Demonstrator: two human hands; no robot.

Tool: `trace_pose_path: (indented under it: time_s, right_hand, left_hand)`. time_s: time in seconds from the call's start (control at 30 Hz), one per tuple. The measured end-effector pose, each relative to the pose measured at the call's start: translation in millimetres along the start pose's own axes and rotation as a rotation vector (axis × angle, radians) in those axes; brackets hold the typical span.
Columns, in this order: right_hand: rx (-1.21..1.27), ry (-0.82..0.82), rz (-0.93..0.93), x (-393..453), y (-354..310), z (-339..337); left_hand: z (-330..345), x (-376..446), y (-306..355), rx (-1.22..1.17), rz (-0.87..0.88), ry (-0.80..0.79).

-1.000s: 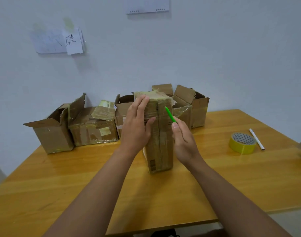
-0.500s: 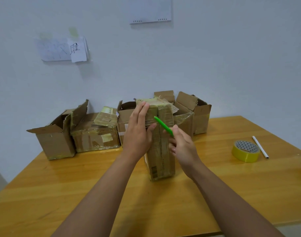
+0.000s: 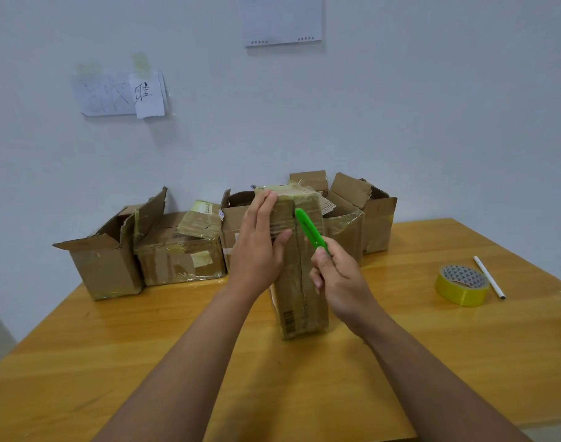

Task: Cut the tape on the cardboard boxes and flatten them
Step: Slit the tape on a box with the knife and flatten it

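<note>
Fingers of the left hand [image 3: 257, 247] lie nearly straight and close together against the left face of the box [image 3: 300, 266], with the thumb pressing on its near face, so this hand steadies and does not clamp. Fingers of the right hand [image 3: 339, 279] are curled tight around the green cutter [image 3: 309, 229], and its tip touches the taped seam near the top of the box. This box stands upright on its end in the middle of the table [image 3: 145, 362], and its seam runs down the near face under clear tape. I judge that the cut is only at its start, because the tape below the tip looks whole and the box keeps its full shape. At the far side, a row of other boxes [image 3: 180, 253] stands by the wall; several have open flaps, but none looks flat, so most of the work is left. At the right lie a yellow tape roll [image 3: 462, 285] and a white pen [image 3: 489, 277]. A small barcode is printed low on the box, too small to read. On the wall, a paper note [image 3: 147, 94] carries one handwritten character that seems to be "哇".
</note>
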State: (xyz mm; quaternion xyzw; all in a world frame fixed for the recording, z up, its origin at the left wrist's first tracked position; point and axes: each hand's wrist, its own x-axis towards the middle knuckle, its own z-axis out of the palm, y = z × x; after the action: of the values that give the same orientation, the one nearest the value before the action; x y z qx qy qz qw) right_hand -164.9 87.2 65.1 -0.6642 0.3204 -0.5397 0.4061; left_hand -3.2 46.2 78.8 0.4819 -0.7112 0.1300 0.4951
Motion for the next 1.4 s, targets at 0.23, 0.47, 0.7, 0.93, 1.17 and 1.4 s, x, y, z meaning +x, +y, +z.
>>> trace_pose_path:
  time_s: [0.23,0.47,0.7,0.93,1.17,1.4]
  right_hand:
    - [-0.211,0.304,-0.13,2.7,-4.5,3.6]
    - [-0.381,0.437,-0.215,15.4,3.7,7.8]
    - [-0.66,0.391,-0.326,26.2,10.8,14.2]
    - [-0.98,0.342,-0.412,32.3,5.2,18.9]
    - [-1.1,0.368,-0.43,40.6,6.9,20.3]
    - [-1.112,0.31,-0.403,34.3,10.3,19.8]
  left_hand:
    - [-1.6,4.2,1.0,-0.017,-0.005,-0.001]
    - [-2.4,5.0,-3.6,-0.021,-0.004,0.012]
    - [-1.9,5.5,-6.0,-0.026,0.0,0.004]
    - [-4.8,8.9,-7.1,-0.04,-0.003,-0.03]
    - [-2.0,13.5,-9.7,-0.04,-0.001,0.0]
    - [2.8,10.1,-10.7,0.002,0.007,0.039]
